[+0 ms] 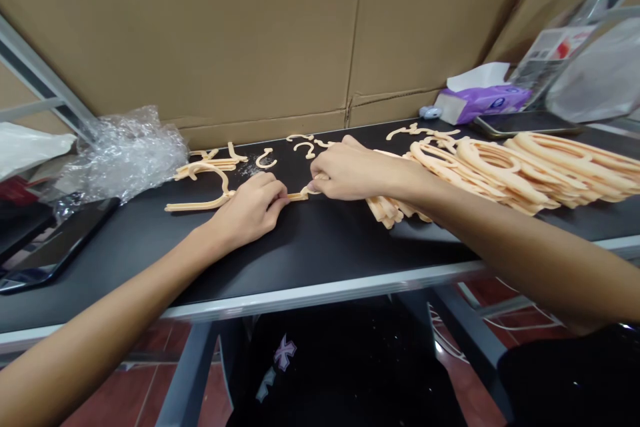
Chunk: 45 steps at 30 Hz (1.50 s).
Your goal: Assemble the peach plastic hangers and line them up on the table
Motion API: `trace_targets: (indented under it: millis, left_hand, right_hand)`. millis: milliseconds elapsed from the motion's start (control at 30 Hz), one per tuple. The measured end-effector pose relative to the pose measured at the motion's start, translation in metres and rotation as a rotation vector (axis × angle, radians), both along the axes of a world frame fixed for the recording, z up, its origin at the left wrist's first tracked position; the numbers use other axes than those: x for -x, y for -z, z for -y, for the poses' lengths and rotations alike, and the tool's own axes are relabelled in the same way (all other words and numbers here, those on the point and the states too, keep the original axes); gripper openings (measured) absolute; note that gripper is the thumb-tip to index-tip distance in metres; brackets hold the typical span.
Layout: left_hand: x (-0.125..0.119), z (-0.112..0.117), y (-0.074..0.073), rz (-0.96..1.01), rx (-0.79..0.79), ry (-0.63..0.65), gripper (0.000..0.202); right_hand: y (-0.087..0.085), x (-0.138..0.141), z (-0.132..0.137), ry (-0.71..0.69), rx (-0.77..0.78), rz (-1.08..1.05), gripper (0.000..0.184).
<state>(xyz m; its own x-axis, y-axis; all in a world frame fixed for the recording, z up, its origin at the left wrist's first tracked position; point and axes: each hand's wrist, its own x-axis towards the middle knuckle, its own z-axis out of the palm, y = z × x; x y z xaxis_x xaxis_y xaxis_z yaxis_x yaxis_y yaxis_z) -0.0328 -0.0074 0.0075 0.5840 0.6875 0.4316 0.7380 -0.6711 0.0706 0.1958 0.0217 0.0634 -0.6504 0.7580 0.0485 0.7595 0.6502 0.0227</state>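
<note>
A peach plastic clothes hanger [197, 205] lies low over the black tabletop, its curved hook pointing away from me. My left hand [251, 211] is closed around its middle, with one arm sticking out on each side. At the right tip of the hanger, my right hand [345, 170] is closed in a pinch. A pale bit shows at its fingertips, and the fingers hide most of what they grip. Beyond my hands lie loose peach hooks [266, 159] and several other hanger pieces [213, 165].
A big stack of peach hangers [500, 170] covers the right side. Behind it are a phone [525, 123] and a purple tissue pack [493, 101]. Crumpled clear plastic [133, 153] and a dark tablet-like device [60, 243] sit at left. Cardboard [225, 33] walls the back edge.
</note>
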Motion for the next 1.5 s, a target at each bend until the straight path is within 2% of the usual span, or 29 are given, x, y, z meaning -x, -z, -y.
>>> trace_targets:
  millis: [500,933,1500]
  left_hand:
    - [0.004,-0.002,0.000,-0.005,-0.025,0.026,0.023]
    - [0.006,-0.002,0.000,-0.030,-0.062,0.045,0.021]
    - [0.007,-0.002,0.000,-0.039,-0.073,0.065,0.019]
  right_hand:
    - [-0.010,0.005,-0.002,0.026,0.082,0.019,0.030]
    - [-0.003,0.004,-0.003,-0.028,-0.001,0.016,0.029]
    - [-0.004,0.003,0.003,-0.073,-0.061,0.001,0.026]
